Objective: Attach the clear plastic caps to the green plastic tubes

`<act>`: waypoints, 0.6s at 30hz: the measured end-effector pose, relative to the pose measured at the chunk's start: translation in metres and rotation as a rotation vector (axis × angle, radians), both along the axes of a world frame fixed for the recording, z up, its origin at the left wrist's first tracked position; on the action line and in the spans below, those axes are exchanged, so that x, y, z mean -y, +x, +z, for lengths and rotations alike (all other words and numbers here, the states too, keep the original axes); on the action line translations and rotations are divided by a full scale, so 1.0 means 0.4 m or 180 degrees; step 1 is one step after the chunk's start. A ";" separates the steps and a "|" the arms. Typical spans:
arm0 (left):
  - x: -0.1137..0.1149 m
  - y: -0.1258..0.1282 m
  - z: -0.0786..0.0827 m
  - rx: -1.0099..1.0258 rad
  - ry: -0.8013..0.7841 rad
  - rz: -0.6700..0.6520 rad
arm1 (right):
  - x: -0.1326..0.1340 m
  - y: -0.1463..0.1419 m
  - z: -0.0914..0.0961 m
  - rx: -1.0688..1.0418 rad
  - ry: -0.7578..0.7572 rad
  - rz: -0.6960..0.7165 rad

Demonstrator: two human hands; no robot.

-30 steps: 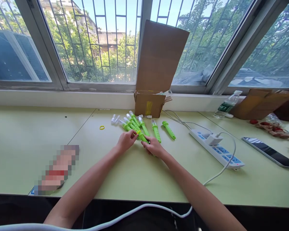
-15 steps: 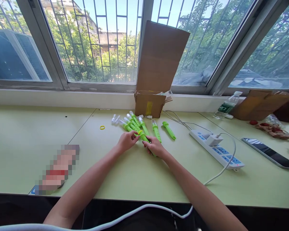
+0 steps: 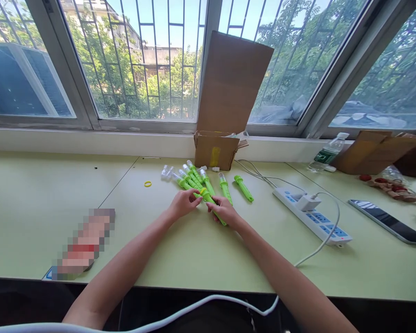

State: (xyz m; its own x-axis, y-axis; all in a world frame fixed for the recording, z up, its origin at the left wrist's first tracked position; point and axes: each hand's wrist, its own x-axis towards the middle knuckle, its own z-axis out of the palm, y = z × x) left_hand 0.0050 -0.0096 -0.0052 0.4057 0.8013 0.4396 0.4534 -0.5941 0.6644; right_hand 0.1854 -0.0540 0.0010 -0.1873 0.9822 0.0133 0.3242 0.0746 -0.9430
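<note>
My right hand (image 3: 224,212) is closed around a green plastic tube-shaped handle (image 3: 219,216), which slants from upper left to lower right. A yellow ring (image 3: 203,190) sits at the handle's upper end. My left hand (image 3: 184,203) pinches at this ringed end with thumb and fingertips; the exact contact is partly hidden. Just beyond my hands, several green handles with clear caps (image 3: 191,175) lie bunched together. One capped handle (image 3: 224,186) lies to their right, and farther right is an uncapped green handle (image 3: 243,188).
A loose yellow ring (image 3: 147,183) and clear caps (image 3: 167,172) lie to the left. An open cardboard box (image 3: 213,152) stands by the window. At right are a power strip (image 3: 312,216) with cables, a phone (image 3: 390,221) and a water bottle (image 3: 329,152).
The green handle in my hands has shifted very slightly, and more of its lower end shows below my right hand. Otherwise both hands stay nearly in place.
</note>
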 end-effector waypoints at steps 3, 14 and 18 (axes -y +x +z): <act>-0.001 -0.001 0.000 -0.0026 0.0025 -0.0006 | 0.000 0.001 -0.001 -0.0052 0.0006 0.0011; 0.011 -0.003 -0.002 -0.0206 0.0203 0.0165 | -0.006 -0.005 -0.009 0.0256 0.0220 0.0103; 0.014 0.001 -0.004 -0.0236 0.0218 0.0130 | -0.007 -0.003 -0.012 0.0290 0.0197 0.0038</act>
State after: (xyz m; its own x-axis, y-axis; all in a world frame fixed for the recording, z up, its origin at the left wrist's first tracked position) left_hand 0.0052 -0.0152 -0.0069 0.4068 0.7870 0.4639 0.5246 -0.6170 0.5867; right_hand 0.1842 -0.0512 -0.0036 -0.2023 0.9777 0.0563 0.4072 0.1362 -0.9031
